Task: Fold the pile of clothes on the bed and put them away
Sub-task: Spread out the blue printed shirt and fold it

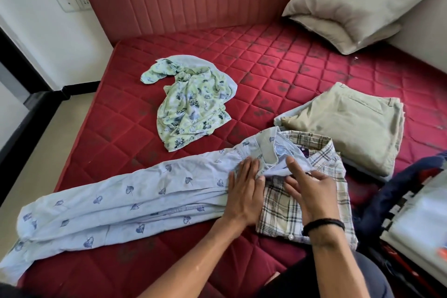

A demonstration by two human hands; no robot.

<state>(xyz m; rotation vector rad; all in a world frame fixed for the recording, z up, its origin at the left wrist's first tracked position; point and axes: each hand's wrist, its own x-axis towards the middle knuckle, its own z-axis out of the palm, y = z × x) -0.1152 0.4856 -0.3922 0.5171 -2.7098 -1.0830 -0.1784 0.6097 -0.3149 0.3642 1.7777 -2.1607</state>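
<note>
From my head view, the job looks about halfway. At the right of the frame a folded khaki cotton garment [348,126] lies flat on the red quilted bed [278,60], and just below it sits a folded cream-and-black plaid shirt [302,201]. Both look done. The pale blue leaf-print shirt [121,201] stretches from lower left to centre, narrowed lengthwise but not yet folded short, its collar end overlapping the plaid one. My left hand [242,191] presses flat on it with straight fingers, a wide grip holding nothing. My right hand [312,191] rests near the collar, fingers spread and only lightly bent. Above centre, the crumpled green floral garment [193,104] remains untouched. Nothing is put away yet, I judge.
</note>
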